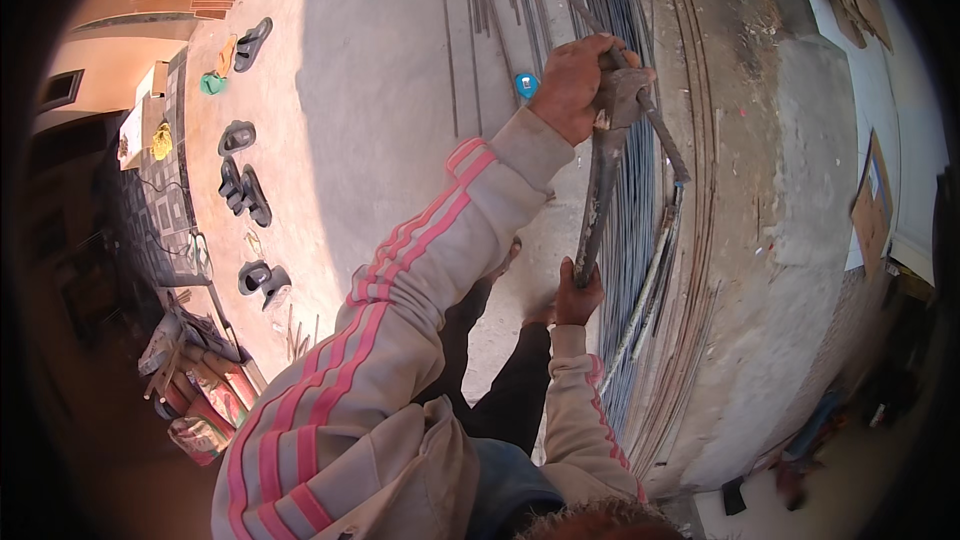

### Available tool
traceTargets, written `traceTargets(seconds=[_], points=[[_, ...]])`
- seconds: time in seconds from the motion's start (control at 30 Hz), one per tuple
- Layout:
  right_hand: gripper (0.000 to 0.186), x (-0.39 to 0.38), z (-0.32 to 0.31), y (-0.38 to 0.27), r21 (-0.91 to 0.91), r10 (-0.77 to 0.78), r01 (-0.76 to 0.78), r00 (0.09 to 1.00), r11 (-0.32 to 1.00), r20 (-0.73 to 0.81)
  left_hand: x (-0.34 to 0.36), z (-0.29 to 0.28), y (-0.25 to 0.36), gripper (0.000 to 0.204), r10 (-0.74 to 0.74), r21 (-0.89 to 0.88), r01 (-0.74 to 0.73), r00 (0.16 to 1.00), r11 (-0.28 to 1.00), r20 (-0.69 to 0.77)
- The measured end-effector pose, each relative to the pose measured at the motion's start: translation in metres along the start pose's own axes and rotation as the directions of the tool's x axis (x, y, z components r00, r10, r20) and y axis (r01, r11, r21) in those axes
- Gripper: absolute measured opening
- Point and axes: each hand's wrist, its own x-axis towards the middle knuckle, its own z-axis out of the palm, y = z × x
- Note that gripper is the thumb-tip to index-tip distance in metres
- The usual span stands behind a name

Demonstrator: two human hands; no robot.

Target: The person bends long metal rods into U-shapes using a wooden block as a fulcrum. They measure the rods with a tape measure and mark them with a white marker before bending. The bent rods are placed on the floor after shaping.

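Note:
My left hand (575, 85) is closed at the upper middle, its fingers wrapped round a ribbed steel rebar rod (665, 135). That rod slants from the top edge down to the right, past the broad worn head (625, 97) of a long-handled dark metal tool. The exact kind of tool cannot be made out. From the head, its handle (600, 202) runs down toward me, and my right hand (578, 292) grips the lower end. The rod crosses at the tool's head, where my left fingers partly hide the contact.
A long bundle of thin steel rods (632, 240) lies along the ground beneath the tool. A blue round object (526, 86) lies left of it. Several dark sandals (245, 190) and stacked sacks (210, 395) are at the left. A cardboard piece (872, 200) leans at the right.

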Motion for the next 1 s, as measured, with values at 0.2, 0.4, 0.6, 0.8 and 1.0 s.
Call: traceTargets(seconds=[0.2, 0.4, 0.6, 0.8, 1.0], points=[[0.021, 0.013, 0.016, -0.007, -0.059, -0.048, 0.049, 0.999, 0.997, 0.013, -0.017, 0.001, 0.018, 0.024, 0.039, 0.048, -0.037, 0.998, 0.998, -0.040], [0.021, 0.031, 0.019, -0.003, -0.132, -0.097, 0.107, 0.992, 0.985, 0.079, -0.028, -0.004, 0.025, 0.025, 0.037, 0.021, -0.036, 0.998, 0.999, -0.050], [0.018, 0.037, 0.026, 0.002, -0.104, -0.067, 0.084, 0.985, 0.991, 0.158, -0.040, -0.015, 0.026, 0.025, 0.026, 0.025, -0.025, 0.999, 0.999, -0.043], [0.018, 0.043, 0.035, 0.015, -0.127, 0.009, 0.017, 0.980, 0.992, 0.201, -0.042, -0.021, 0.022, 0.023, 0.073, -0.011, -0.074, 0.996, 0.997, -0.056], [0.016, 0.038, 0.036, 0.037, -0.074, -0.023, 0.037, 0.982, 0.997, 0.188, -0.046, -0.032, 0.016, 0.024, 0.067, -0.006, -0.067, 0.996, 0.998, -0.056]])
